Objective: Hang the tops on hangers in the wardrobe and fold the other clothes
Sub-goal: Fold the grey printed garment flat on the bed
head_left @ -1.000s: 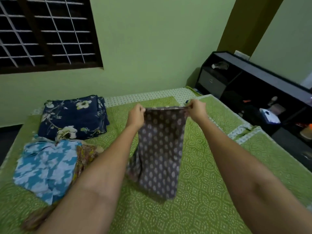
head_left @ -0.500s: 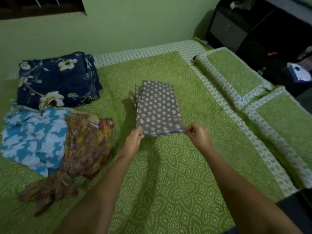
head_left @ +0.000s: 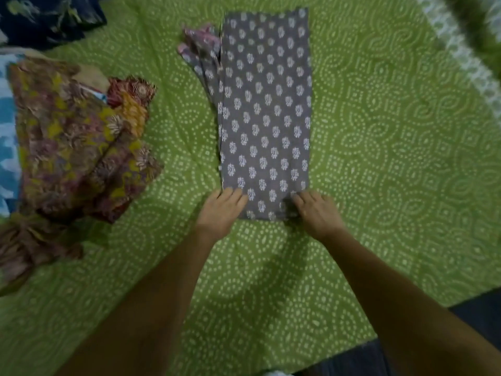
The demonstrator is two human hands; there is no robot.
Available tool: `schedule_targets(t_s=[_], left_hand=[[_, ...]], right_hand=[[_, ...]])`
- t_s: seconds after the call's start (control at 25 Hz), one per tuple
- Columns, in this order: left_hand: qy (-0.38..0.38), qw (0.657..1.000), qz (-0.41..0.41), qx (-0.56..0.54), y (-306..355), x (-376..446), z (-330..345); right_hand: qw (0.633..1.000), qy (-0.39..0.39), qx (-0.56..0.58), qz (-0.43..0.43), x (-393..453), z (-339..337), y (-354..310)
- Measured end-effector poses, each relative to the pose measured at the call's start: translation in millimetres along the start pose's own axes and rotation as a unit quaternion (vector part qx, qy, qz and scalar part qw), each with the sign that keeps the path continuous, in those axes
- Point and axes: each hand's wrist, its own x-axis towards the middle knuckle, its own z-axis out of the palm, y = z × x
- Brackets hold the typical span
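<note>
Green bedding with a white dotted pattern [head_left: 379, 158] is spread across nearly the whole view, and a dark strip of floor [head_left: 477, 313] is seen at the near right corner. At the middle, a grey garment with small white flowers [head_left: 265, 109] is laid flat as a long folded strip running from near to far. Its far left corner is bunched, with a few loose layers fanned out to the left.

Now the hands: both are set on the near end of the grey garment. The left hand [head_left: 221, 213] is placed on the near left corner, its fingers [head_left: 233, 194] fairly straight and kept close together, flat on the cloth. The right hand [head_left: 317, 213] is placed on the near right corner, fingers likewise laid forward onto the fabric. Whether the cloth's edge is pinched under either hand cannot be told; only flat contact is shown. The fabric between the two hands is kept smooth.

Off to the left, well apart from the strip, a brown and yellow floral garment [head_left: 78, 142] is heaped loosely. At the left edge a blue and white cloth [head_left: 8, 131] is partly covered by it. At the far left corner a dark navy floral cloth [head_left: 46, 17] is seen, blurred.
</note>
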Motion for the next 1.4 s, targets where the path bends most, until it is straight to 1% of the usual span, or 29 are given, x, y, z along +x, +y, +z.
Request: schedule_targets(t_s=[0.08, 0.16, 0.2, 0.24, 0.28, 0.36, 0.44, 0.52, 0.56, 0.6, 0.64, 0.68, 0.72, 0.76, 0.8, 0.84, 0.88, 0.92, 0.96, 1.0, 1.04, 1.12, 1.16, 1.2, 1.24, 1.28, 1.32, 1.36, 1.4], left_hand=[[-0.020, 0.998, 0.033, 0.043, 5.4, 10.8, 2.0], [-0.060, 0.995, 0.035, 0.075, 9.9, 19.1, 1.8], [-0.077, 0.994, 0.024, 0.068, 10.9, 22.5, 0.0], [-0.115, 0.992, 0.012, 0.050, 12.8, 23.9, -3.0], [-0.154, 0.988, -0.002, 0.028, 14.4, 24.2, -5.5], [-0.202, 0.979, -0.031, -0.014, 20.8, 21.1, -18.7], [-0.232, 0.972, -0.025, -0.024, 36.8, 6.9, -29.2], [-0.273, 0.961, 0.008, -0.051, 72.3, -24.8, -24.5], [-0.303, 0.950, 0.020, -0.070, 91.3, -44.9, -19.5], [-0.353, 0.929, 0.018, -0.108, 111.5, -66.6, -13.0], [-0.413, 0.899, 0.024, -0.147, 128.8, -86.8, -7.3], [-0.459, 0.872, 0.051, -0.160, 141.2, -100.5, -5.4], [-0.484, 0.858, 0.092, -0.146, 150.3, -107.1, -4.9], [-0.482, 0.858, 0.117, -0.133, 153.7, -105.4, -10.7], [-0.420, 0.886, 0.102, -0.164, 153.5, -98.3, -17.0], [-0.315, 0.925, 0.052, -0.206, 150.7, -85.4, -16.2], [-0.219, 0.949, -0.005, -0.229, 144.6, -65.9, -16.1], [-0.157, 0.955, -0.054, -0.246, 134.6, -45.7, -9.3], [-0.131, 0.949, -0.098, -0.270, 120.6, -20.5, -3.6], [-0.116, 0.944, -0.125, -0.283, 109.8, 4.4, 2.2], [-0.091, 0.952, -0.143, -0.255, 99.9, 31.1, 12.1], [-0.058, 0.979, -0.137, -0.141, 73.3, 77.3, 31.6], [-0.046, 0.982, -0.147, -0.109, 54.6, 96.9, 39.4], [-0.019, 0.975, -0.194, -0.105, 35.3, 112.8, 45.1], [0.010, 0.959, -0.262, -0.107, 16.2, 128.6, 49.0], [0.023, 0.937, -0.324, -0.128, 2.3, 142.0, 44.9], [0.021, 0.928, -0.346, -0.136, -3.1, 150.5, 35.6], [0.025, 0.940, -0.313, -0.133, 0.3, 153.1, 29.5], [0.028, 0.963, -0.244, -0.108, 10.7, 146.2, 29.6]], right_hand=[[0.998, -0.012, -0.059, -0.024, 5.3, 5.7, -1.5], [0.991, -0.043, -0.114, -0.054, 9.1, 5.8, -1.8], [0.989, -0.071, -0.116, -0.058, 11.0, 4.8, 0.2], [0.989, -0.093, -0.093, -0.064, 11.6, 2.4, 3.1], [0.986, -0.130, -0.071, -0.071, 10.3, -1.9, 4.8], [0.983, -0.162, -0.049, -0.077, 0.3, -4.1, 6.2], [0.976, -0.181, -0.057, -0.104, -17.1, -15.2, 3.2], [0.949, -0.277, -0.029, -0.146, -49.9, -4.6, -7.3], [0.939, -0.309, -0.010, -0.153, -71.0, 5.4, -16.3], [0.925, -0.334, -0.009, -0.181, -98.0, 16.5, -24.3], [0.922, -0.351, 0.014, -0.161, -118.6, 26.6, -32.4], [0.913, -0.377, 0.028, -0.155, -137.3, 38.2, -40.3], [0.916, -0.382, 0.071, -0.105, -149.8, 41.0, -46.8], [0.919, -0.370, 0.119, -0.075, -151.5, 38.0, -49.2], [0.925, -0.338, 0.155, -0.082, -140.6, 29.3, -49.6], [0.930, -0.303, 0.186, -0.094, -119.3, 14.8, -50.0], [0.939, -0.240, 0.241, -0.050, -95.6, 5.3, -47.4], [0.949, -0.131, 0.286, 0.020, -70.1, -5.9, -46.5], [0.938, -0.039, 0.333, 0.087, -44.6, 0.0, -44.4], [0.922, 0.021, 0.362, 0.132, -21.9, 1.5, -41.8], [0.926, 0.031, 0.358, 0.118, 5.8, 11.0, -36.8], [0.968, 0.025, 0.243, 0.059, 48.2, 36.6, -17.1], [0.980, 0.044, 0.183, 0.064, 72.9, 43.8, 0.6], [0.981, 0.067, 0.147, 0.103, 93.4, 46.3, 17.7], [0.973, 0.094, 0.135, 0.161, 111.4, 44.4, 33.5], [0.958, 0.110, 0.133, 0.227, 124.2, 38.3, 45.9], [0.949, 0.125, 0.144, 0.251, 130.5, 30.7, 49.9], [0.958, 0.125, 0.140, 0.218, 130.6, 25.0, 46.4], [0.976, 0.122, 0.120, 0.138, 124.6, 27.1, 39.2]])
